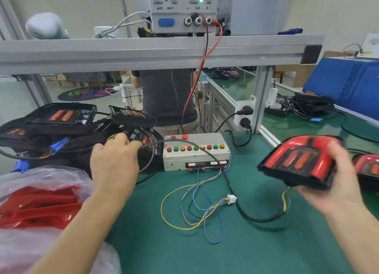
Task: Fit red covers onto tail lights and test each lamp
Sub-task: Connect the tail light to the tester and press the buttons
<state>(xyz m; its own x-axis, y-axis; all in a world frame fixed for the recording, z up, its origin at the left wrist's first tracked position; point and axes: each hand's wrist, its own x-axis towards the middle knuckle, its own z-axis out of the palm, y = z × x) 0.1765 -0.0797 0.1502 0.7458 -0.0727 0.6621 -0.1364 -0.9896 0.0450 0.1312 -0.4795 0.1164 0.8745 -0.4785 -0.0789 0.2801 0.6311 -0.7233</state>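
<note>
The right hand (pixel 336 177) grips a covered tail light (pixel 299 160) above the right side of the green surface (pixel 205 243), fingers curled over its far edge and the thumb side underneath; the hand and lamp are blurred, so the exact finger placement is hard to read. The lamp shows a glossy red cover over a black housing with orange strips in the middle. A black cable (pixel 256 219) runs from under it, loops across the surface and ends in a white connector (pixel 231 198) lying among thin coloured wires (pixel 190 208).

Just beyond the right hand, at the right edge of the surface, a second covered lamp (pixel 367 167) is cut off by the frame.

The left hand (pixel 114 160) reaches toward the far left of the surface, fingers loosely bent over a pile of uncovered black tail lights (pixel 61 117). Its fingertips touch the tangle of wires and housings, but blur hides whether they pinch anything; I cannot tell. The two hands are well apart, with the test box (pixel 196 152) between them at the far middle of the surface. The box carries a row of red, green and amber buttons.

At the near left corner, a clear plastic bag (pixel 41 181) holds red covers (pixel 37 208), partly hidden by the left forearm and the crumpled film.

On the shelf above, a power supply (pixel 182 11) sits with its top cut off; red and black leads drop from it. Behind the frame, a person's torso (pixel 168 95) is visible, the rest hidden.
</note>
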